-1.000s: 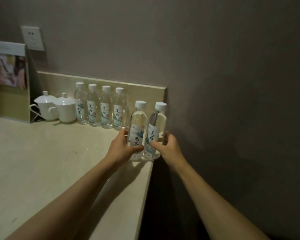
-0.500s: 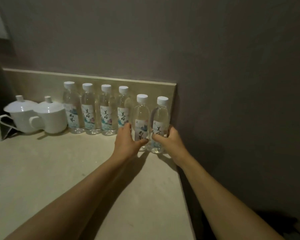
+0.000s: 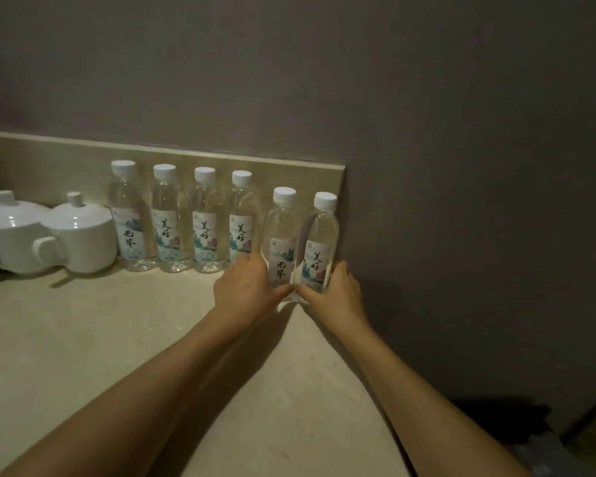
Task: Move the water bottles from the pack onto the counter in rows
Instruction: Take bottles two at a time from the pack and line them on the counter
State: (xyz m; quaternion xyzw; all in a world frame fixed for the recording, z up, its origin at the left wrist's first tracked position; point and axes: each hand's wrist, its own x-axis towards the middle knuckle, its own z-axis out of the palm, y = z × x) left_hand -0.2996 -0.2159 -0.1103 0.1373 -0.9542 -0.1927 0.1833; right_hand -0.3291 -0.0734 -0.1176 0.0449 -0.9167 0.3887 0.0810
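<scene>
Looking down through the head camera, we are seeing both of our arms reaching from the bottom of the frame toward the centre, where two water bottles are standing upright on the counter (image 3: 83, 339). Our left hand (image 3: 245, 290) is curling round the lower part of the fifth bottle (image 3: 283, 235), thumb running along its base. Our right hand (image 3: 338, 290) is gripping the sixth bottle (image 3: 320, 242) the same way, fingers wrapping behind it next to the grey wall (image 3: 461, 166) filling the right half of the frame. The two thumbs are nearly meeting in front of the bottles, and the bottles are sitting just beside each other.

To the left of centre, four bottles (image 3: 186, 222) with white caps are lining up in a row against the beige backsplash (image 3: 49, 160). The held pair is sitting slightly nearer to us than that row, at its right end. We cannot tell whether the fifth bottle is touching the last one of the row, since our left hand is covering that spot.

At the left edge of the frame, two white lidded cups (image 3: 49, 235) are resting beside the row, handles facing us. The pack is lying outside the frame.
</scene>
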